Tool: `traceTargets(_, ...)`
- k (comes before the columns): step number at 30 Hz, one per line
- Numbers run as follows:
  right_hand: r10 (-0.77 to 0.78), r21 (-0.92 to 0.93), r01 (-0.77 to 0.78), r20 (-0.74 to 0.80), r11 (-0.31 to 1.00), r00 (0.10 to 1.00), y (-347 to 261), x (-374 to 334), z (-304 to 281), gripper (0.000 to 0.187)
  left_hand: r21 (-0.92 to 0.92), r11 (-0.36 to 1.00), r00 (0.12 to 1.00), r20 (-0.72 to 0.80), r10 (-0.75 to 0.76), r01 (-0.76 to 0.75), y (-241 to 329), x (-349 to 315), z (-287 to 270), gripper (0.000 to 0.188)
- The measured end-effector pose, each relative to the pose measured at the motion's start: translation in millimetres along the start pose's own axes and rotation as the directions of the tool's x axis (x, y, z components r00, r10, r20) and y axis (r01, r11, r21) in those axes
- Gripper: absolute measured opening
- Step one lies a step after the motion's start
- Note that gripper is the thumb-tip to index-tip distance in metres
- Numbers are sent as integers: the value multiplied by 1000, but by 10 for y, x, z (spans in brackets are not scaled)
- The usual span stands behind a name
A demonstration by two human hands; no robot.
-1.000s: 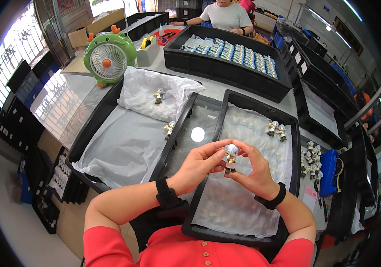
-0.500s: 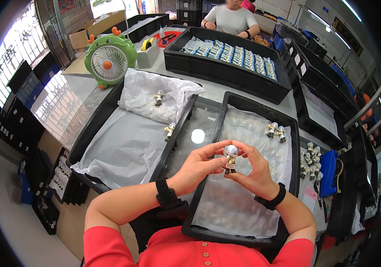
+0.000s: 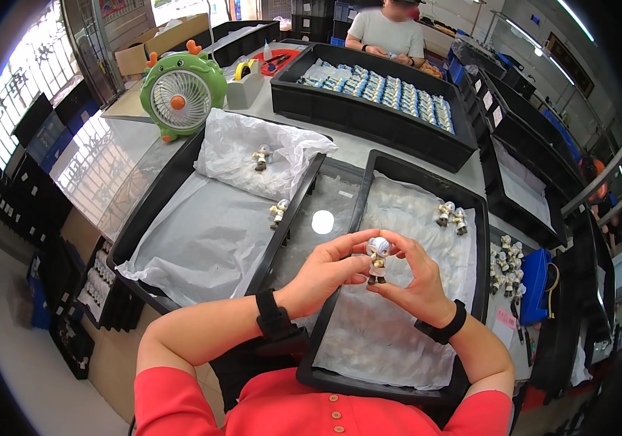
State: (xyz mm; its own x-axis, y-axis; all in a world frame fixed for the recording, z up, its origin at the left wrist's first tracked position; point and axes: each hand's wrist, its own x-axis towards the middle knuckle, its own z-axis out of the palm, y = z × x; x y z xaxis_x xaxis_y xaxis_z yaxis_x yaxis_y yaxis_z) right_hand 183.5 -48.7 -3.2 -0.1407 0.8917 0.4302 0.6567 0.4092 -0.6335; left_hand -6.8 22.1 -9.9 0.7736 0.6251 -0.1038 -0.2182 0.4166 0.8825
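A small toy figurine [image 3: 378, 258] with a pale round head is upright between both hands, above the right black tray [image 3: 471, 202]. My left hand [image 3: 325, 272] pinches it from the left. My right hand [image 3: 414, 282] holds it from the right and below. Two more figurines [image 3: 452, 215] stand at the far end of that tray on clear plastic sheeting. In the left black tray [image 3: 152, 211], lined with white paper, one figurine [image 3: 278, 212] stands by the right wall and another [image 3: 261, 157] sits on the crumpled paper further back.
Several loose figurines [image 3: 507, 266] lie right of the tray beside a blue box [image 3: 536, 283]. A green fan [image 3: 175, 93] stands at the back left. A long black tray of packed items [image 3: 376, 94] sits in front of another person [image 3: 387, 33].
The hands and figurine have stayed almost still. The person at the back has shifted a little.
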Motion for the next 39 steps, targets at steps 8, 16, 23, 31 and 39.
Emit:
traceTargets(8, -44, -51, 42, -42, 998, 998, -73, 8, 20, 76, -1, 996, 996, 2, 87, -87, -53, -10, 49, 48)
traceTargets(16, -23, 41, 27, -99, 999, 995, -49, -45, -2, 85, -69, 997, 999, -1, 45, -45, -18, -21, 69, 38)
traceTargets(23, -223, -108, 210, -134, 972, 966, -94, -49, 45, 84, -53, 998, 996, 84, -12, 17, -50, -36, 113, 40)
traceTargets(31, -199, 12, 200, -64, 980, 978, -135, -32, 51, 97, -289, 945, 965, 251, -80, 153, -35, -2, 71, 48)
traceTargets(39, -168, 16, 169, -38, 985, 985, -108, -13, 8, 103, -335, 923, 958, 266, -102, 191, -58, 22, 51, 50)
